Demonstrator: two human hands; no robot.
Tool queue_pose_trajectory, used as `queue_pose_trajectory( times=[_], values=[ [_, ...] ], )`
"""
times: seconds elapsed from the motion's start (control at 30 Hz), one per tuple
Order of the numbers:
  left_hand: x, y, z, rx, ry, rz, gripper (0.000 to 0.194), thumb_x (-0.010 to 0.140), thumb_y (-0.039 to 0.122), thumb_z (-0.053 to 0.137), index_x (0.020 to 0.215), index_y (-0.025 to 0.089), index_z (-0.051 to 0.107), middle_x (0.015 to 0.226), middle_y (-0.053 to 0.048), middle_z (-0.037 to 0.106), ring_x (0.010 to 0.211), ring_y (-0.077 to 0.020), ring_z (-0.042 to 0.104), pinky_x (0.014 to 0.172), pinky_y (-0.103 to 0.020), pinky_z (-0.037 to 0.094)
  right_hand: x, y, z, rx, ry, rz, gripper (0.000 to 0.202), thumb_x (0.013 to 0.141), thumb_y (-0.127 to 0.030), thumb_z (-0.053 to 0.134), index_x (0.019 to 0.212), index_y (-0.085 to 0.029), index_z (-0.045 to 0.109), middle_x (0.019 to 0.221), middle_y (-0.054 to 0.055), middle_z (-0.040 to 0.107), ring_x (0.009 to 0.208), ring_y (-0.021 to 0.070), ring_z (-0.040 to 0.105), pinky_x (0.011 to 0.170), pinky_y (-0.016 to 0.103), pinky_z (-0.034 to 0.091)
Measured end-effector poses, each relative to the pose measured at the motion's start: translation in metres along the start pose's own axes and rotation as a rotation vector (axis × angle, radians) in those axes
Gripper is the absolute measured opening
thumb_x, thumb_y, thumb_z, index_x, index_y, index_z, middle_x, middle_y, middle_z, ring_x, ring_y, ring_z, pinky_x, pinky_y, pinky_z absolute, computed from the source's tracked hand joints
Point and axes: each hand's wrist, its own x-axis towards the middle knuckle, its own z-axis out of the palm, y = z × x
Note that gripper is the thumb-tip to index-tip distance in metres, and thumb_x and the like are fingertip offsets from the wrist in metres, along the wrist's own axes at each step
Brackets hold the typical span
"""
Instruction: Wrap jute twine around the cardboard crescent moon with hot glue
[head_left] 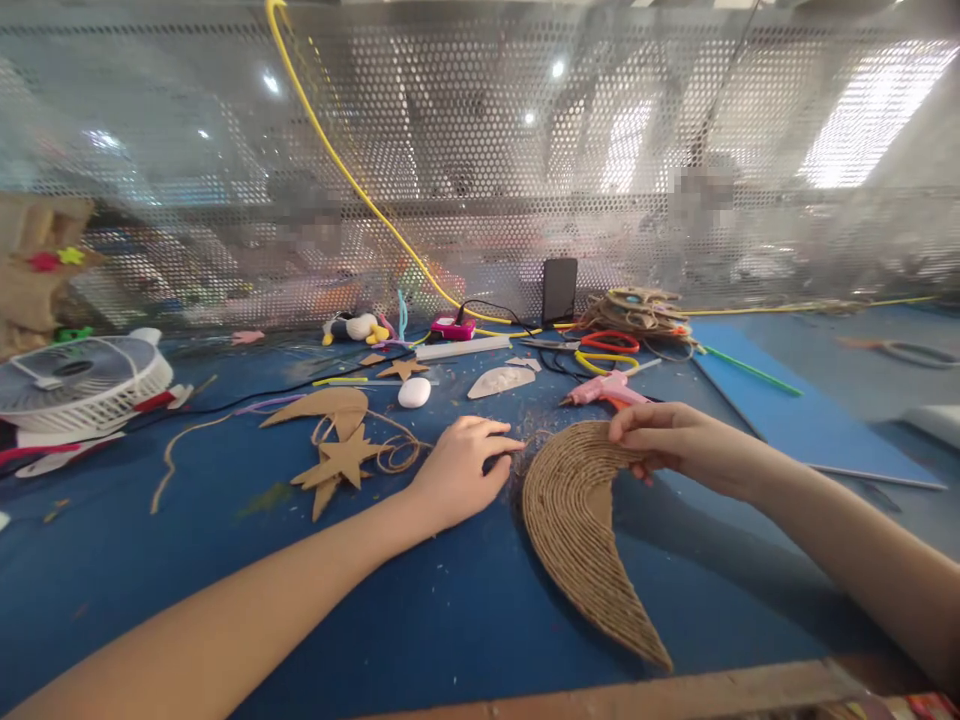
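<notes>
A cardboard crescent moon (574,530) covered in rows of brown twine stands or leans tilted over the blue table. My right hand (675,445) pinches its upper right tip between thumb and fingers. Just left of the moon, my left hand (469,470) rests on the table with its fingers stretched and thumb apart. Loose twine (401,450) runs up to behind that hand; its end is hidden. Left of it lie a cardboard star (349,460) and a smaller bare cardboard crescent (322,405). Beyond the moon sits a pink glue gun (607,388).
Scissors with red and yellow handles (607,350), a twine bundle (637,315) and an upright phone (559,290) stand toward the back. A white fan (90,380) is at left, a blue board (817,410) at right. A white egg-shaped object (414,392) lies mid-table.
</notes>
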Motion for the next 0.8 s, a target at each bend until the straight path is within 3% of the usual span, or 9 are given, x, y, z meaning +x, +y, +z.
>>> queue_pose_trajectory(
  times=[0.2, 0.3, 0.4, 0.47, 0.53, 0.7, 0.8],
  values=[
    [0.001, -0.001, -0.002, 0.044, 0.044, 0.007, 0.017, 0.097, 0.021, 0.057, 0.097, 0.022, 0.073, 0.094, -0.003, 0.072, 0.093, -0.0223, 0.065, 0.087, -0.041, 0.053, 0.001, 0.006, 0.008, -0.015, -0.005, 0.045, 0.039, 0.073, -0.047, 0.08, 0.095, -0.017, 0.068, 0.078, 0.002, 0.065, 0.061, 0.0107, 0.062, 0.056, 0.023, 0.05],
    [0.004, 0.0, -0.008, -0.046, 0.269, -0.054, 0.013, 0.097, 0.017, 0.055, 0.096, 0.02, 0.068, 0.095, -0.003, 0.07, 0.09, -0.0191, 0.066, 0.084, -0.036, 0.053, 0.001, 0.007, 0.019, -0.078, 0.008, -0.04, 0.04, 0.078, -0.049, 0.075, 0.103, -0.018, 0.068, 0.082, 0.004, 0.068, 0.067, 0.0142, 0.063, 0.058, 0.026, 0.05],
    [0.006, 0.001, -0.011, -0.183, 0.458, -0.13, 0.01, 0.097, 0.018, 0.054, 0.099, 0.02, 0.063, 0.093, -0.002, 0.07, 0.076, -0.0135, 0.066, 0.072, -0.028, 0.053, 0.004, 0.01, 0.035, -0.38, 0.058, -0.262, 0.036, 0.089, -0.049, 0.062, 0.112, -0.022, 0.069, 0.104, 0.008, 0.071, 0.095, 0.0218, 0.066, 0.084, 0.039, 0.054],
    [0.007, 0.0, -0.01, -0.257, 0.462, -0.158, 0.008, 0.097, 0.02, 0.054, 0.099, 0.02, 0.062, 0.091, -0.001, 0.069, 0.069, -0.0112, 0.064, 0.066, -0.025, 0.052, 0.005, 0.013, 0.042, -0.703, 0.161, -0.477, 0.03, 0.094, -0.043, 0.055, 0.114, -0.026, 0.071, 0.124, 0.009, 0.066, 0.12, 0.0261, 0.057, 0.106, 0.049, 0.043],
    [0.006, 0.0, -0.008, -0.301, 0.434, -0.166, 0.008, 0.097, 0.022, 0.054, 0.098, 0.02, 0.062, 0.089, 0.0, 0.069, 0.067, -0.0105, 0.063, 0.064, -0.024, 0.051, 0.007, 0.017, 0.043, -0.957, 0.282, -0.67, 0.026, 0.097, -0.036, 0.053, 0.113, -0.027, 0.072, 0.134, 0.009, 0.06, 0.131, 0.0277, 0.047, 0.113, 0.053, 0.033],
    [0.006, 0.0, -0.004, -0.368, 0.411, -0.172, 0.009, 0.097, 0.024, 0.053, 0.098, 0.02, 0.062, 0.084, 0.0, 0.067, 0.067, -0.0107, 0.062, 0.063, -0.024, 0.05, 0.01, 0.016, 0.035, -1.097, 0.443, -0.87, 0.017, 0.096, -0.029, 0.055, 0.099, -0.026, 0.072, 0.11, 0.007, 0.07, 0.112, 0.0253, 0.053, 0.1, 0.047, 0.041],
    [0.006, 0.0, -0.005, -0.446, 0.385, -0.163, 0.011, 0.098, 0.026, 0.052, 0.098, 0.021, 0.061, 0.084, 0.0, 0.066, 0.066, -0.01, 0.061, 0.061, -0.023, 0.05, 0.02, 0.004, 0.036, -1.138, 0.427, -0.885, 0.017, 0.096, -0.029, 0.056, 0.098, -0.025, 0.072, 0.106, 0.006, 0.071, 0.107, 0.0255, 0.052, 0.099, 0.047, 0.04]
  ],
)
